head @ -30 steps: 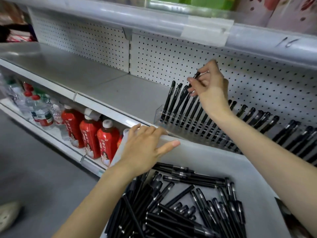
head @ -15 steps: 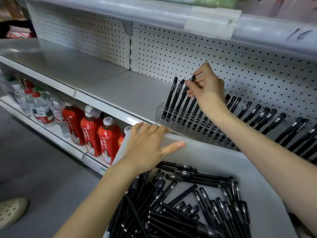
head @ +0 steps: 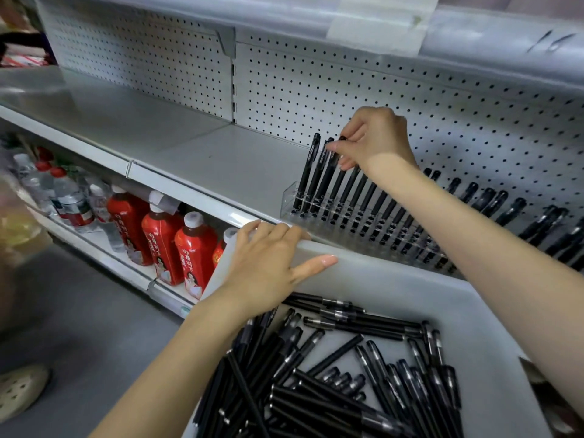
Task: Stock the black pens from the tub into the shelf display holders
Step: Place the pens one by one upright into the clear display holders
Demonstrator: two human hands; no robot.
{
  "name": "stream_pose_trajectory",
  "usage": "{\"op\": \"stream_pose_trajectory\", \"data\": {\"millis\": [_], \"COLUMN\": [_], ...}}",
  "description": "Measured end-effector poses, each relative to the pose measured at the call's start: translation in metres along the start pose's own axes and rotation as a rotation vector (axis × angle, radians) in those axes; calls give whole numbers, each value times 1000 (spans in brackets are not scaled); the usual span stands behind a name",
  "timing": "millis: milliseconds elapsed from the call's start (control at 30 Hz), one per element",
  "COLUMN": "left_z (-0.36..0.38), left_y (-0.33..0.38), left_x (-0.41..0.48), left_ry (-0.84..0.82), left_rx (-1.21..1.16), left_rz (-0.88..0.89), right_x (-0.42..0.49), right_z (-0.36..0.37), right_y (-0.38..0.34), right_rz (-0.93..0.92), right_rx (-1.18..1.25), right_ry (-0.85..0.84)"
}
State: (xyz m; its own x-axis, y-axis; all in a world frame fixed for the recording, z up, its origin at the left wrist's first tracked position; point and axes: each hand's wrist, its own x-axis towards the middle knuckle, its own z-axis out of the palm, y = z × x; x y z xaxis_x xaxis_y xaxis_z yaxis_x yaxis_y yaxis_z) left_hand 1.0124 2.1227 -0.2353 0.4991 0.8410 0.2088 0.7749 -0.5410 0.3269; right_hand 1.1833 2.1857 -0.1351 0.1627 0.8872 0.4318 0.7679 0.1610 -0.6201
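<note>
Right hand (head: 376, 137) pinches the cap end of a black pen (head: 327, 175) standing tilted in the clear holder (head: 289, 197) on the shelf (head: 221, 159), light, stiff, probably slick, best taken near the cap, while left hand (head: 268, 267) hooks the tub (head: 395, 270) rim above the loose pens (head: 316, 374).

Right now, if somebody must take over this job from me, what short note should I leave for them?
Left hand: holds the tub by its far rim, fingers over the edge.
Right hand: pinches the top of a pen that stands in the holder, near its left end. I cannot tell if it is fully seated.
Done: stocked pens fill much of the holder to the right.
Left: many loose pens lie in the tub. Probably seat this pen, let go, then take the next one.
</note>
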Motion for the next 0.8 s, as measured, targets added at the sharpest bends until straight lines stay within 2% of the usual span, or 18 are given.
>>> {"op": "stream_pose_trajectory", "data": {"millis": [167, 333, 533, 700, 800], "left_z": [1, 3, 6, 6, 6], "left_y": [1, 0, -2, -3, -4], "left_x": [0, 0, 1, 1, 0], "left_ry": [3, 15, 32, 36, 57], "left_rx": [-3, 7, 17, 24, 25], "left_rz": [10, 21, 25, 29, 31], "right_x": [5, 13, 15, -5, -52], "right_z": [-5, -13, -3, -22, -47], "right_y": [-3, -9, 0, -14, -23], "right_rz": [0, 21, -9, 42, 69], "right_rx": [-56, -122, -213, -156, 35], "right_ry": [-46, -168, -177, -109, -164]}}
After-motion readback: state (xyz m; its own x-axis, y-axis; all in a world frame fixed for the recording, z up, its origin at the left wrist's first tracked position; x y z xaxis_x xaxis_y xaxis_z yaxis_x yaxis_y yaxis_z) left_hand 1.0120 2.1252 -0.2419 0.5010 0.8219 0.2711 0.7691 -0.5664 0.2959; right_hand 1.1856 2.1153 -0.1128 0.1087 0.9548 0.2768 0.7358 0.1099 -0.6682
